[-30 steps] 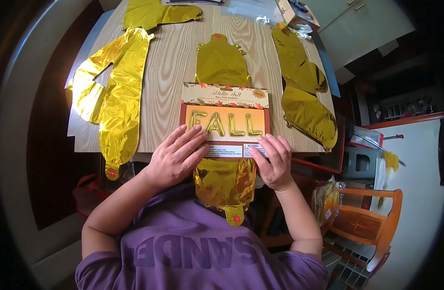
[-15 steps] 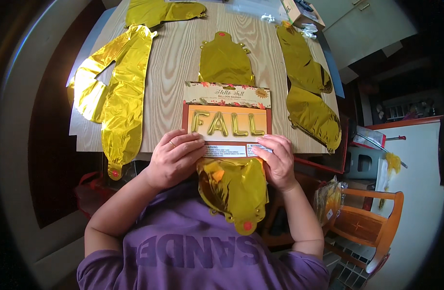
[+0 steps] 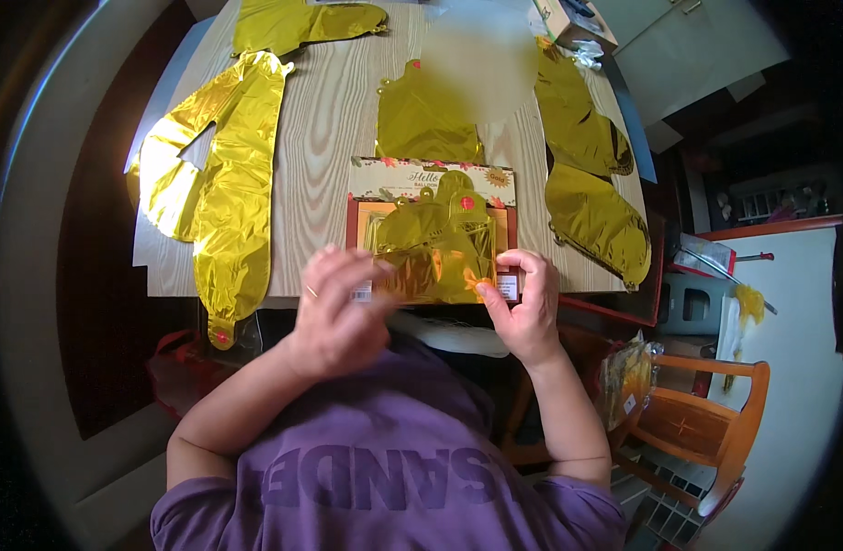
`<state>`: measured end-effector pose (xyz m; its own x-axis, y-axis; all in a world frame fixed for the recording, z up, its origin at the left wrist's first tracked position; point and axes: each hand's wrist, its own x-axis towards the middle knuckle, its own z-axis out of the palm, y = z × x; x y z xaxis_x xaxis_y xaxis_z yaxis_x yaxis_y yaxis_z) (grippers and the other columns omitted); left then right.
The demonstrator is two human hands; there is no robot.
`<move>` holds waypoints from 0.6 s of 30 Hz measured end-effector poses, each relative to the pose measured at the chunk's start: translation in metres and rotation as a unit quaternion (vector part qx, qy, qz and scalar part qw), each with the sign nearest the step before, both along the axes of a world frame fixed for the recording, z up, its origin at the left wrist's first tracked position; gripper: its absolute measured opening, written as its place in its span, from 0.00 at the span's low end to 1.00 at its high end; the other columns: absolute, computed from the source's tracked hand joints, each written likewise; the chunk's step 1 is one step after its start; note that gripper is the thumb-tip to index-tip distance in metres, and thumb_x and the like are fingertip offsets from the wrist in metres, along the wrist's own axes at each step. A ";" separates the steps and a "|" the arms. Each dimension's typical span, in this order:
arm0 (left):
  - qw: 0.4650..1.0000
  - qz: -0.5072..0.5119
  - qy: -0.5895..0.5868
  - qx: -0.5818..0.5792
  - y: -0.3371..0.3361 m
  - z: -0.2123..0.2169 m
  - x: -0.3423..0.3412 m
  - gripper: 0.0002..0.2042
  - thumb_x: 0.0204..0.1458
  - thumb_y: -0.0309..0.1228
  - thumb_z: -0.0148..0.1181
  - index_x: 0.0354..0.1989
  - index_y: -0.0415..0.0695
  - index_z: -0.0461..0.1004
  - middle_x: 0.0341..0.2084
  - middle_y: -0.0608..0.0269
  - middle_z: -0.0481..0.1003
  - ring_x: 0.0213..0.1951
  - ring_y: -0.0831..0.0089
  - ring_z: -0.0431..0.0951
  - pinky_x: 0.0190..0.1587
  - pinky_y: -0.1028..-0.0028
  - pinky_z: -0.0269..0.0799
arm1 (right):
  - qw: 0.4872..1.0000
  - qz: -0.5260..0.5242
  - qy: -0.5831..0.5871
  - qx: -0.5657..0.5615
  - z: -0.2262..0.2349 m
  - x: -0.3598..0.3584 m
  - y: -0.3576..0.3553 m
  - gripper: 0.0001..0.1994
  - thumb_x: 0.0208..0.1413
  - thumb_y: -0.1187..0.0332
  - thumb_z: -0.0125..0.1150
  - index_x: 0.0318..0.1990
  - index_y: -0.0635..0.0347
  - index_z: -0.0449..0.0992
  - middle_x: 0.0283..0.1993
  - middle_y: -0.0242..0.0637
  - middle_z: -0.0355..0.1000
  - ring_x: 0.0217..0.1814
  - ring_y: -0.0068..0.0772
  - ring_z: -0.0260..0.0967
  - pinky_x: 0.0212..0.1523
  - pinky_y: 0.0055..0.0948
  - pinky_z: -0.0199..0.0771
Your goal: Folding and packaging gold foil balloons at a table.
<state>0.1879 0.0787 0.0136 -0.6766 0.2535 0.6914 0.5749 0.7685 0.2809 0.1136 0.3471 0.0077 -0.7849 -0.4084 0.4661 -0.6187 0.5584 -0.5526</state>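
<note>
1. Pale wood-grain tabletop (image 3: 320, 138).
2. Rectangular orange-and-cream cardboard pack (image 3: 374, 185), at the tabletop's six o'clock edge.
3. Folded gold foil balloon (image 3: 440, 246), over the pack's front.
4. Left hand (image 3: 337, 317), pack's eight o'clock: blurred, fingers apart.
5. Right hand (image 3: 532, 317), four o'clock: clamped on pack and balloon.

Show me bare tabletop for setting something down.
The widest bare patch of table lies between the left gold balloon and the middle gold balloon. A narrower strip separates the card from the right gold balloon. It's crowded at the near edge, around the left hand, right hand and folded gold balloon. A far patch is blurred.
</note>
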 end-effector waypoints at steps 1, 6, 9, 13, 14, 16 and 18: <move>0.996 -0.071 -0.012 -0.060 0.008 0.010 0.004 0.19 0.45 0.31 0.62 0.48 0.47 0.79 0.57 0.58 0.74 0.63 0.58 0.70 0.68 0.48 0.56 | 1.000 0.001 -0.004 -0.003 -0.001 0.000 0.000 0.21 0.51 0.68 0.72 0.49 0.58 0.68 0.47 0.42 0.70 0.47 0.46 0.68 0.50 0.44 0.66; 0.927 -0.127 -0.141 -0.324 0.029 0.011 -0.017 0.28 0.59 0.35 0.48 0.70 0.46 0.63 0.71 0.58 0.62 0.75 0.62 0.54 0.75 0.53 0.45 | 0.998 0.039 0.033 0.040 0.004 -0.004 0.000 0.15 0.54 0.67 0.70 0.45 0.55 0.71 0.49 0.41 0.70 0.47 0.46 0.68 0.50 0.43 0.66; 0.931 -0.082 -0.190 -0.300 -0.008 0.008 -0.019 0.28 0.59 0.33 0.48 0.70 0.43 0.62 0.72 0.56 0.60 0.74 0.61 0.57 0.74 0.51 0.47 | 0.998 0.020 0.022 0.061 0.004 -0.001 0.000 0.09 0.53 0.66 0.70 0.37 0.53 0.75 0.49 0.38 0.71 0.46 0.45 0.67 0.50 0.42 0.67; 0.950 -0.031 -0.167 -0.263 -0.037 0.001 0.004 0.26 0.57 0.29 0.55 0.66 0.42 0.68 0.67 0.55 0.67 0.71 0.58 0.64 0.73 0.52 0.50 | 0.997 0.013 0.041 0.068 -0.001 0.000 0.001 0.09 0.54 0.66 0.70 0.39 0.53 0.76 0.50 0.38 0.71 0.50 0.46 0.67 0.52 0.42 0.67; 0.959 -0.032 -0.144 -0.243 -0.037 -0.007 0.007 0.25 0.56 0.29 0.55 0.65 0.42 0.69 0.66 0.55 0.68 0.70 0.58 0.65 0.73 0.53 0.51 | 0.996 0.004 0.054 0.074 -0.005 0.003 0.003 0.09 0.55 0.65 0.69 0.41 0.53 0.77 0.51 0.39 0.71 0.52 0.46 0.68 0.53 0.43 0.66; 0.974 -0.028 -0.096 -0.201 -0.035 -0.014 0.009 0.23 0.56 0.29 0.57 0.62 0.43 0.72 0.64 0.56 0.70 0.68 0.58 0.67 0.72 0.54 0.53 | 0.988 -0.016 0.108 0.105 0.002 0.009 -0.003 0.10 0.58 0.61 0.67 0.44 0.53 0.79 0.54 0.40 0.72 0.56 0.46 0.67 0.57 0.45 0.65; 0.982 -0.003 -0.063 -0.178 -0.035 -0.020 0.010 0.19 0.56 0.30 0.57 0.58 0.46 0.77 0.60 0.58 0.75 0.65 0.60 0.72 0.70 0.56 0.58 | 0.970 -0.046 0.182 0.154 0.013 0.030 -0.015 0.13 0.62 0.57 0.63 0.48 0.53 0.79 0.57 0.42 0.71 0.60 0.47 0.66 0.60 0.48 0.64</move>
